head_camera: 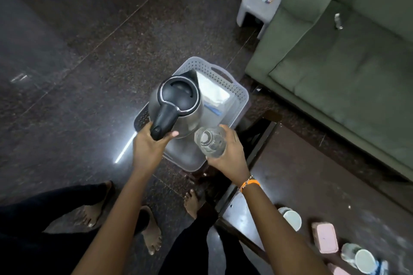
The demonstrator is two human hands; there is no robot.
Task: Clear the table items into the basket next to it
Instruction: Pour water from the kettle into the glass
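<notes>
Head view, near to far: tabletop (290, 163) at my lower right still carried two white cups (291, 219), (364, 260) and a pink box (324, 238), so clearing was partway done by my read. Left hand (148, 147) had its fingers wrapped around the kettle (178, 100) handle; right hand (228, 152) had its fingers closed around a clear glass bottle (211, 142). Both were held over the grey basket (241, 94) on the floor just beside the tabletop's corner, neither set down yet. Step in hand: lowering both into the basket.

Kettle stood roughly upright, long axis vertical, lid toward the camera, spout pointing away from me, handle toward me. Bottle also upright, cap end up. A white packet (213, 91) already lay in the basket's far half.

Next move, as I judged it: kettle down into the near free space, bottle beside it, both kept vertical, then let go. Risk: bottle tipping against the kettle.
</notes>
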